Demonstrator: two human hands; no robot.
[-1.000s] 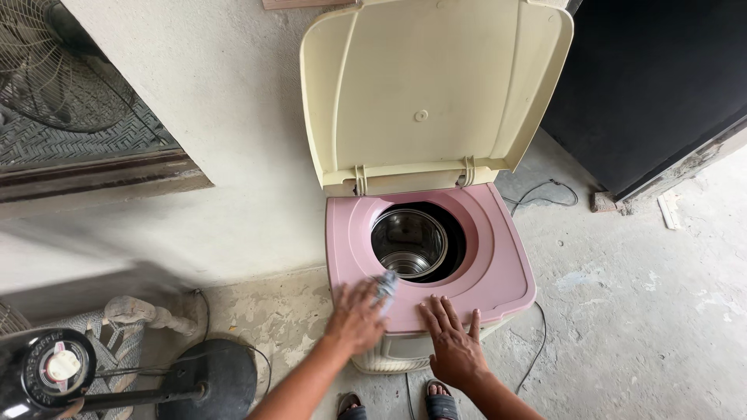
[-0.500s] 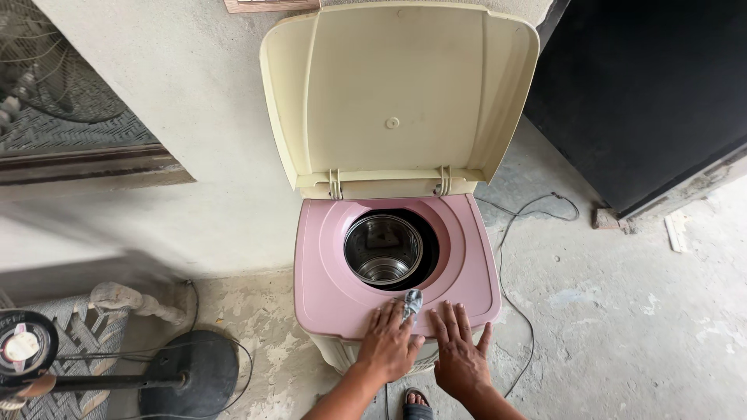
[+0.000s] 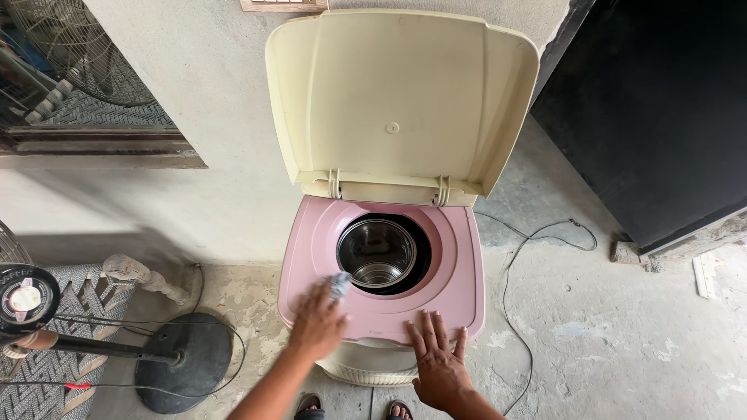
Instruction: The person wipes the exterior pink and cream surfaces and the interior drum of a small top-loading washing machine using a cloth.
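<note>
1. My right hand (image 3: 437,359): open, palm flat on the front edge of the pink washer top (image 3: 459,292).
2. My left hand (image 3: 317,319): closed on a small grey-blue cloth (image 3: 340,285), pressed to the smooth pink plastic just left of the drum.
3. Drum (image 3: 379,254): round, shiny steel; inside looks bare, though shadowed.
4. Lid (image 3: 397,93): cream plastic, raised upright on two hinges.
5. Fan base (image 3: 185,359): dark disc on the concrete, left.

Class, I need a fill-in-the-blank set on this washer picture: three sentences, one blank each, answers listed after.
1. The washer's lid stands ____.
2. The left hand presses a small ____ on the pink top.
3. The right hand lies ____ on the front edge.

Missing words: open; cloth; flat
</note>
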